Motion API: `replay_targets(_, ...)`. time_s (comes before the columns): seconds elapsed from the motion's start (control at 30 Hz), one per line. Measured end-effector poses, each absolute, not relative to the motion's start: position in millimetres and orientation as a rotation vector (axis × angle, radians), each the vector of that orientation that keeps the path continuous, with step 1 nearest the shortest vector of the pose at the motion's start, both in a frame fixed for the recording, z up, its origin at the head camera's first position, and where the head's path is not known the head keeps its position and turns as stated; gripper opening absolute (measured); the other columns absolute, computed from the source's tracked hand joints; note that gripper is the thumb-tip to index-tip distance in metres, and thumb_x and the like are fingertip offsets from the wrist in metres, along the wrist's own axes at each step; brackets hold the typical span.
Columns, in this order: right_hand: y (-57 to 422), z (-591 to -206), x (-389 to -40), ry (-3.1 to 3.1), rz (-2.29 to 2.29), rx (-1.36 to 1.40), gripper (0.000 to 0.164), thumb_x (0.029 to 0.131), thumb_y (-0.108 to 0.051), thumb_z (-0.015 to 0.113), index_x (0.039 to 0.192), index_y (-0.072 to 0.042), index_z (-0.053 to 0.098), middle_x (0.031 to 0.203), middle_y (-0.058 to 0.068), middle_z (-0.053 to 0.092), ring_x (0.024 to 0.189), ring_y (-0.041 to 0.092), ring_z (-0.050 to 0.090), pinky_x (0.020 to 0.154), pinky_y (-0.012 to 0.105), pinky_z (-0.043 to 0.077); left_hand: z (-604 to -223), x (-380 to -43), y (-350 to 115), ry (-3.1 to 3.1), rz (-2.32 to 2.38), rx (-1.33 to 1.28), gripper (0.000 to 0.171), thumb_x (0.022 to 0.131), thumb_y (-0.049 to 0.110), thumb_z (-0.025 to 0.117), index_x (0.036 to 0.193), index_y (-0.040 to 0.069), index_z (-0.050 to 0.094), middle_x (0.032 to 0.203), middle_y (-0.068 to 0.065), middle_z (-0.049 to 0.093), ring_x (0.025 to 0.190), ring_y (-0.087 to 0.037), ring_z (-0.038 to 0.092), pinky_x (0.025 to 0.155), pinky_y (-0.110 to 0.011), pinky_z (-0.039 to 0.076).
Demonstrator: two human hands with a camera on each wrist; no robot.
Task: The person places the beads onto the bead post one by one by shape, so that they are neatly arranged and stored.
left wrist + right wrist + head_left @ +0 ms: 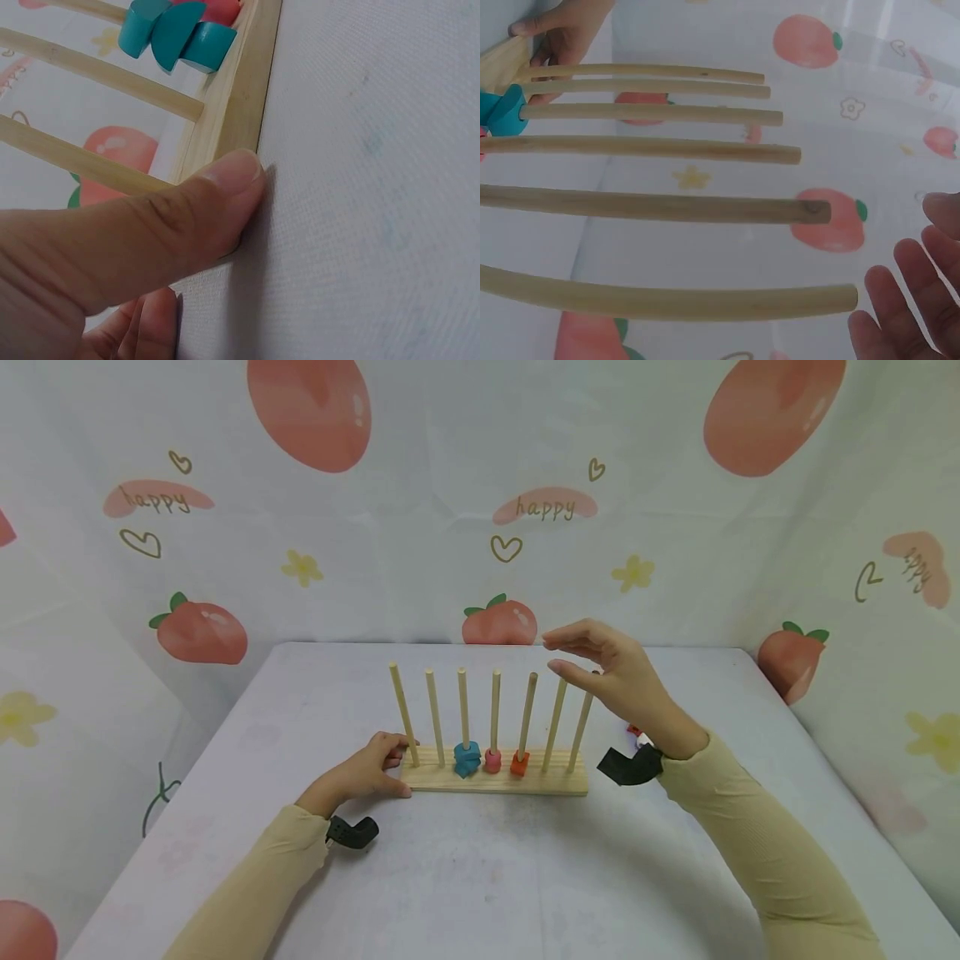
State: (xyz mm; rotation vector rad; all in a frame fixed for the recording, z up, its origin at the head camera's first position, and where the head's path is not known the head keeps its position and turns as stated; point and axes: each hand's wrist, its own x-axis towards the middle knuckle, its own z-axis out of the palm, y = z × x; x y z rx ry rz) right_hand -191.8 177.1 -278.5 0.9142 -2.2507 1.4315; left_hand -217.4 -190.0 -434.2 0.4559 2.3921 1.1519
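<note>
A wooden peg stand [561,783] with several upright dowels sits on the table. My left hand [367,770] holds its left end, thumb against the front edge and fingers at the back. Teal beads [467,762] are stacked on the third peg from the left, also visible in the left wrist view. To their right come a pink bead [492,762] and an orange-red bead [519,766], each low on its own peg. My right hand [611,672] hovers by the tops of the rightmost pegs, fingers extended and thumb apart, with nothing in it.
Small red and white pieces [642,739] lie on the white-covered table [480,877], partly hidden behind the right wrist. Printed cloth [420,552] hangs behind and at the sides. A black wrist camera [632,767] juts out below the right hand.
</note>
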Motion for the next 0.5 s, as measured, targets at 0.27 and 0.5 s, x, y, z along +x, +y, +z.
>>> replay_targets(0.27,198,-286,-194,-2.02,1.573,0.862,0.029,0.083,0.018,0.062,0.111,0.013,0.059,0.108,-0.002,0.067,0.103,0.009,0.064,0.095,0.021,0.051,-434,-217,-190,2.393,1.15,0.442,0.079,0.073,0.011,0.085,0.139,0.002,0.043,0.13,-0.02,0.033,0.122,-0.031,0.038,0.111,-0.048,0.037)
replay_targets(0.5,227,-300,-203,-1.941,1.612,0.669,0.031,0.088,0.012,0.06,0.118,0.013,0.055,0.11,-0.001,0.066,0.104,0.01,0.063,0.093,0.017,0.051,-433,-216,-190,2.394,1.157,0.46,0.079,0.073,0.01,0.085,0.139,0.001,0.043,0.13,-0.021,0.033,0.121,-0.032,0.039,0.11,-0.049,0.038)
